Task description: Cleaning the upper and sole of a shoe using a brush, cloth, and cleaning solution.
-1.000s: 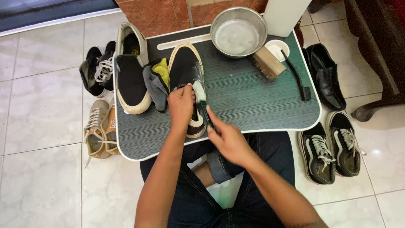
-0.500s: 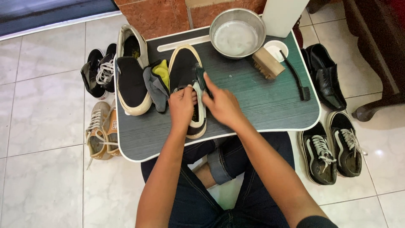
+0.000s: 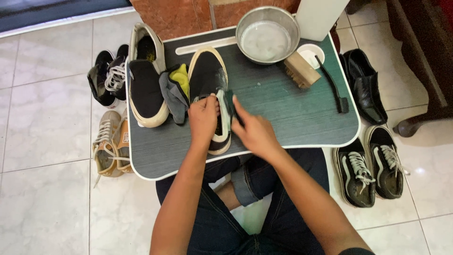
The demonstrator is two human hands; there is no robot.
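1. The tabletop [image 3: 292,113] is a dark grey, wood-grain lap tray with a white rim, resting over the seated person's legs above a floor [image 3: 42,141] of pale glossy tiles; a reddish brick wall [image 3: 179,14] stands at the far side.
2. The black slip-on shoe [image 3: 207,75] lies on the tabletop left of its middle, its long axis running from the person towards the wall, one end near the tray's front rim and the other towards the metal bowl [image 3: 267,34].
3. The left hand [image 3: 204,119] closes its grip on the near part of the shoe, fingers curled over the opening.
4. The right hand [image 3: 255,132] is closed around a dark brush [image 3: 230,106] pressed against the shoe's right side wall.
5. Just left of the shoe lies a grey and yellow cloth [image 3: 174,89], then a second black shoe [image 3: 146,92] with a cream sole.
6. Near the bowl sit a wooden scrub brush [image 3: 302,70] and a thin black brush [image 3: 332,85].
7. On the floor, black dress shoes [image 3: 365,85] and black laced sneakers [image 3: 370,165] lie to the right; tan sneakers [image 3: 111,141] and black sneakers [image 3: 108,75] lie to the left.
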